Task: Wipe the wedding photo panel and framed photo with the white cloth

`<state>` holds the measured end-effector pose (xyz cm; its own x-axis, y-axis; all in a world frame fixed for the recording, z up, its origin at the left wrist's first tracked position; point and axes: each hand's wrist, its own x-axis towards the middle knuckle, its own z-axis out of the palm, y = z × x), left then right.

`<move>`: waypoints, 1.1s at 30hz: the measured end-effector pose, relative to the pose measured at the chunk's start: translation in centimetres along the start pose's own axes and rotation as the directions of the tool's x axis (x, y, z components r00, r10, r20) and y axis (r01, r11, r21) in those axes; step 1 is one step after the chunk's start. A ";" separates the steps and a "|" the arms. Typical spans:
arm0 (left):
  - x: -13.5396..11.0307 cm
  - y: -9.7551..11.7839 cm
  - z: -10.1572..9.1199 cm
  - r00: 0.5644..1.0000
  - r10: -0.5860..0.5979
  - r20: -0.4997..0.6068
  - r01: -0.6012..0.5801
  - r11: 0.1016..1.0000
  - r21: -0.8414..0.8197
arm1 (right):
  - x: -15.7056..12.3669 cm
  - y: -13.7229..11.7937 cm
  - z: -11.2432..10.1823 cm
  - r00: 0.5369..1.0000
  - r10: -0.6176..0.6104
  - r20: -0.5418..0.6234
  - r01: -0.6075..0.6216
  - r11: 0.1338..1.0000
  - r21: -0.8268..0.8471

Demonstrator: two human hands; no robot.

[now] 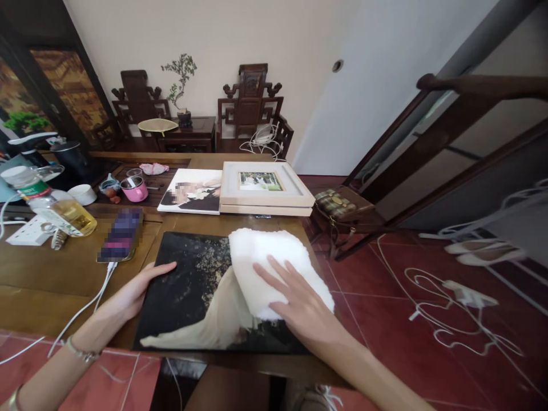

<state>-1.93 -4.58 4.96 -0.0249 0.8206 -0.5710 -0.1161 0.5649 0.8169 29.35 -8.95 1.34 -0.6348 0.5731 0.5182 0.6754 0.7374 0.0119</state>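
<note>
A dark photo panel (175, 297) lies flat at the table's near edge, showing a pale gown and a scatter of light specks. My left hand (139, 285) holds its left edge, thumb on the top face and the other fingers mostly hidden. A folded white cloth (261, 251) covers the panel's right part. My right hand (295, 294) lies on this cloth with its fingers spread, pressing it against the panel.
Behind the panel are a light-framed photo (268, 194) on a stack and a white-edged photo print (192, 194). To the left lie a charging phone (120, 234), an oil bottle (64, 211), a power strip (32, 231) and a pink cup (134, 188). Cables (454, 319) trail over the red floor.
</note>
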 end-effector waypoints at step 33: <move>6.9 2.4 1.3 0.487 0.600 0.635 -0.658 -0.226 0.718 | 1.5 2.6 2.0 0.998 0.068 -0.003 -0.067 0.986 0.151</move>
<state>-1.11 2.52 3.10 0.5491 0.7931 0.2634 0.7555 -0.6059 0.2493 29.40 -5.51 0.46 -0.5862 0.6211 0.5202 0.6520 0.7428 -0.1521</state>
